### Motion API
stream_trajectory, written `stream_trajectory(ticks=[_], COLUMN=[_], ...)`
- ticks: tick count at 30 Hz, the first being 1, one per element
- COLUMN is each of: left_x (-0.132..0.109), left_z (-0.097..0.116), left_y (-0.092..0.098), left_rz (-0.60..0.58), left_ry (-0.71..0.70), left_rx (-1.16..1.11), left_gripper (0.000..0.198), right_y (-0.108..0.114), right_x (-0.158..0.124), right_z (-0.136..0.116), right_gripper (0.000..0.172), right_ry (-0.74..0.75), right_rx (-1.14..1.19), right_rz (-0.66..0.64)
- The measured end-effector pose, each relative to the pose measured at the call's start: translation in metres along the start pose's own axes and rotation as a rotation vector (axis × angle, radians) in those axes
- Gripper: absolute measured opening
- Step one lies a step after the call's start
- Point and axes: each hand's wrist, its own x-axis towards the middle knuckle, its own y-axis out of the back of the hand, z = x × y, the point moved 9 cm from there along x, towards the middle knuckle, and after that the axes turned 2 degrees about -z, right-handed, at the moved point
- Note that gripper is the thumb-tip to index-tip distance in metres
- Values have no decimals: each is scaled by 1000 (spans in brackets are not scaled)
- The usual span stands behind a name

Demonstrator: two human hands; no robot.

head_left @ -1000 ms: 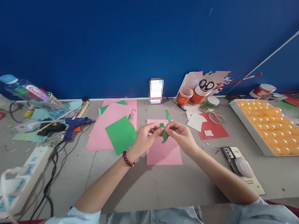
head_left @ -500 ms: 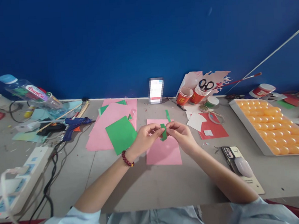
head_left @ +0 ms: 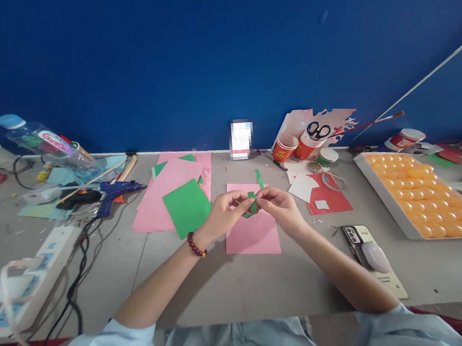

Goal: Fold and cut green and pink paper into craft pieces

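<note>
Between my fingertips is a narrow green paper strip (head_left: 253, 208), bent round into a small loop. My left hand (head_left: 228, 211) pinches it from the left, a beaded bracelet on that wrist. From the other side my right hand (head_left: 281, 210) closes thumb and forefinger on it, and the two hands nearly touch. Below them a pink paper sheet (head_left: 253, 240) lies flat on the table. Another green strip (head_left: 259, 178) rests just behind my right fingers. Left of my hands, a green paper square (head_left: 187, 208) overlaps larger pink sheets (head_left: 149, 215).
A phone with a bright screen (head_left: 240, 139) leans at the wall. Red paper cups (head_left: 286, 149), one stack holding scissors (head_left: 319, 130), stand back right. Farther right is a tray of orange balls (head_left: 418, 194); nearer, a phone (head_left: 369, 258). A glue gun (head_left: 117, 194) and power strip (head_left: 36, 279) lie left.
The green strip's lower part has swung left and now curves under my left fingers as a wider loop. Both hands stay almost in place.
</note>
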Motion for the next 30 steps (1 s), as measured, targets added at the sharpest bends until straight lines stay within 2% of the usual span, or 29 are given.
stream_trajectory(ticks=[5,12,24,30], left_x=[-1,-1,-1,-1], left_z=[-3,1,-2,-11], left_y=[0,4,5,4], left_rz=[4,72,79,97], left_ry=[49,-13,7,60], left_rx=[-44,100,127,-39], left_gripper=[25,22,21,20], right_y=[2,0,-2,-5], right_x=[0,1,0,-1], right_z=[2,1,2,-2], right_gripper=[20,20,20,23], right_ry=[18,40,32,75], right_rx=[-30,-65,-71,-105], right_rz=[7,6,-6,19])
